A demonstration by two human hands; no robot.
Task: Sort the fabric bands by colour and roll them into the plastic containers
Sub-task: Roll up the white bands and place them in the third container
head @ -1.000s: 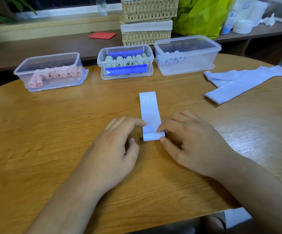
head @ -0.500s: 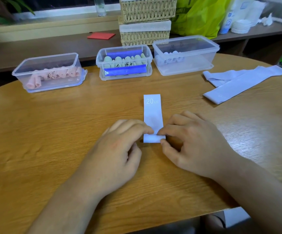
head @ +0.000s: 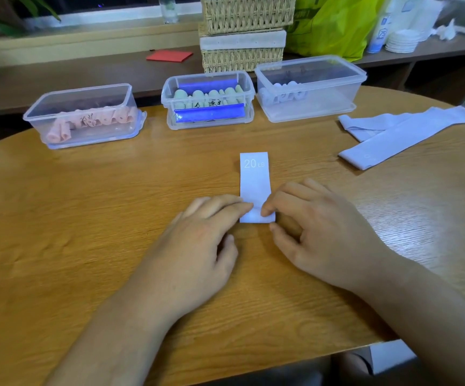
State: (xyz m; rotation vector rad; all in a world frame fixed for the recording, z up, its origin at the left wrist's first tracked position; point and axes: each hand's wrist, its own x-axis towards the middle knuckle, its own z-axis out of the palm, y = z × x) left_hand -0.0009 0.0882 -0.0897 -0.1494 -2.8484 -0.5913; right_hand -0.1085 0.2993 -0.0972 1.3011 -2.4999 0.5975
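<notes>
Crept forward over the last second: the rolled near end of the lilac band (head: 254, 182), leaving less flat fabric between the coil and the far end printed "20 LB". Lying lengthwise in the middle of the wooden table (head: 86, 218), far end pointing toward three plastic containers.

Left hand (head: 197, 246) with fingers pressed together and nearly straight, tips bearing down on the coil's left end, thumb tucked behind. Right hand (head: 317, 238) pinching the coil's right end between curled forefinger and thumb, remaining fingers loosely spread over the wood.

Beyond the hands: pink rolls in the left container (head: 80, 89), green rolls and blue strips in the middle container (head: 167, 107), pale rolls in the right container (head: 323, 107). More pale bands (head: 401, 137) lying flat and unrolled, well apart to the right.

Judged light, soft and springy, and likely to uncoil once released. Best held at both ends of the coil and kept pressed against the table while turning. Then pinched across the finished roll for the lift, probably to the right container, home of the like-coloured rolls.
</notes>
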